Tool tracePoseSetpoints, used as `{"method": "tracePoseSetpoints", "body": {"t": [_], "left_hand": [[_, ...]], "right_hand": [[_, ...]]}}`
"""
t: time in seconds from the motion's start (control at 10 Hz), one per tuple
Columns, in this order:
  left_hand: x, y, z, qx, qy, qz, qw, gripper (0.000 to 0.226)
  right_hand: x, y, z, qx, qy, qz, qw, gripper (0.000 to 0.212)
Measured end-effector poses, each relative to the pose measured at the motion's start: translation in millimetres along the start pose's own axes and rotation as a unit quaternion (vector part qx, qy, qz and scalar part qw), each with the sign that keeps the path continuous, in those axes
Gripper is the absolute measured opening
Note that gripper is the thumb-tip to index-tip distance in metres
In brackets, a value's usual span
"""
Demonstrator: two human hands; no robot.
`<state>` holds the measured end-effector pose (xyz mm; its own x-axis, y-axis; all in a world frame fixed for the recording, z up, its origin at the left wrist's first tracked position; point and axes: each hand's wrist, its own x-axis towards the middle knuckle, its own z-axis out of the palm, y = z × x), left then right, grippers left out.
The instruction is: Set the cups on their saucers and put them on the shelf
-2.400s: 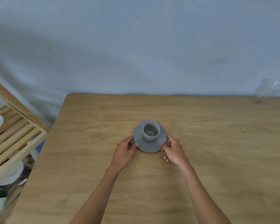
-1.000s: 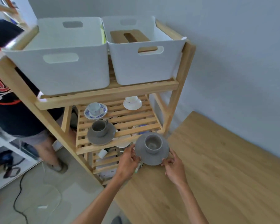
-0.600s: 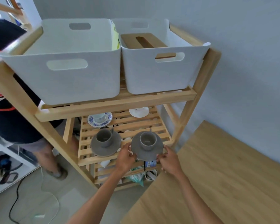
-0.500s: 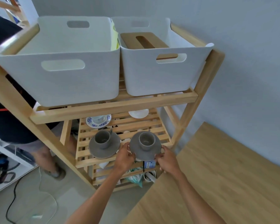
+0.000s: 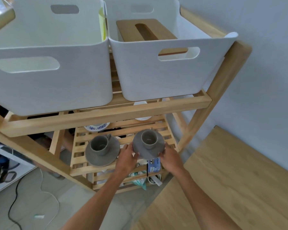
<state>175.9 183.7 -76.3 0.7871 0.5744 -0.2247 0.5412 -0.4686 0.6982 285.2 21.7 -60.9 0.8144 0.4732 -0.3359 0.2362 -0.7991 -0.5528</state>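
Note:
A grey cup (image 5: 148,138) stands on a grey saucer (image 5: 144,151), and both hands grip that saucer: my left hand (image 5: 126,159) on its left rim, my right hand (image 5: 170,157) on its right rim. The set hovers over the right half of the slatted middle shelf (image 5: 80,140). A second grey cup (image 5: 99,145) on its own grey saucer (image 5: 105,159) rests on the shelf just to the left. Further back lie a blue-patterned saucer (image 5: 96,127) and a white saucer (image 5: 142,117), both half hidden by the upper rail.
Two white bins (image 5: 47,63) (image 5: 170,70) fill the top shelf; the right one holds a wooden tissue box (image 5: 145,30). A lower shelf carries a blue box (image 5: 154,164) and small crockery. The wooden table (image 5: 223,188) is at the right. Cables (image 5: 15,205) trail on the floor.
I have lifted the cup and saucer off the table, turned to the shelf unit and brought the set in over the middle shelf, beside the other grey set.

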Motion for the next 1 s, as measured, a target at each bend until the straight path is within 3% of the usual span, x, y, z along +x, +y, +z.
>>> {"method": "tracePoseSetpoints", "body": {"t": [0.1, 0.3, 0.8, 1.0], "left_hand": [[-2, 0, -1, 0.044, 0.007, 0.039, 0.998, 0.050], [8, 5, -5, 0.122, -0.009, 0.088, 0.989, 0.053], [13, 18, 1, 0.183, 0.016, 0.033, 0.982, 0.059], [-2, 19, -3, 0.139, 0.039, 0.039, 0.989, 0.048]], "right_hand": [[-2, 5, 3, -0.117, -0.001, -0.027, 0.993, 0.059], [2, 8, -1, -0.195, -0.016, -0.041, 0.980, 0.068], [20, -1, -14, -0.197, -0.003, -0.054, 0.979, 0.066], [12, 0, -11, -0.135, 0.025, -0.067, 0.988, 0.054]]}}
